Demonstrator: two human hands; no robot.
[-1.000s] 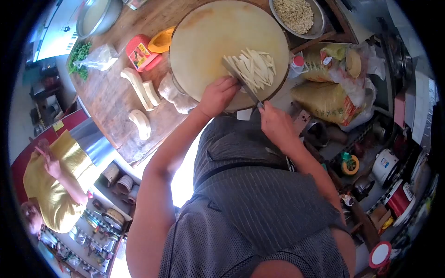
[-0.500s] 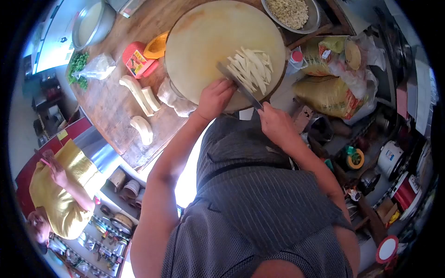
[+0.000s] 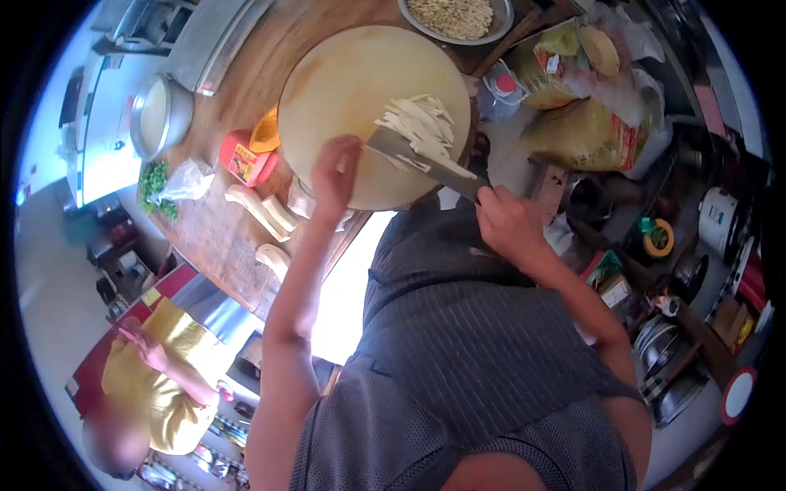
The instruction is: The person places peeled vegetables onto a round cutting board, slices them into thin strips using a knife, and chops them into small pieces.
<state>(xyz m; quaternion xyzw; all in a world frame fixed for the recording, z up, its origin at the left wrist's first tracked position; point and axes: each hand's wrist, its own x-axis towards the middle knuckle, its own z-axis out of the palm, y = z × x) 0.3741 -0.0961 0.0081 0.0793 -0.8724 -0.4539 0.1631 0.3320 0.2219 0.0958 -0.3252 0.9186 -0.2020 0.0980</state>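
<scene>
My right hand (image 3: 509, 219) is wrapped round the handle of a kitchen knife (image 3: 434, 166), a broad blade angled up to the left. Its blade lies low over the round chopping board (image 3: 368, 74), against a pile of pale cut vegetable strips (image 3: 419, 123). One strip lies along the blade near the handle. At the board's lower left edge, my left hand (image 3: 334, 176) is lifted off the strips. Slightly blurred, it has its fingers loosely apart and nothing visible in them. Peeled pale vegetable pieces (image 3: 255, 211) lie on the wooden table to the left.
Left of the board are an orange peeled-looking piece (image 3: 265, 131), a red package (image 3: 244, 159), a plastic bag (image 3: 187, 178), green herbs (image 3: 155, 190) and a metal pot (image 3: 164, 119). A bowl of chopped bits (image 3: 450, 18) stands behind. Sacks (image 3: 573, 135) lie right. Another person (image 3: 168, 360) is at lower left.
My left hand has left the strips and moved left. The knife has turned flatter and now touches the strip pile, which has shifted. The whole view has swung slightly.
</scene>
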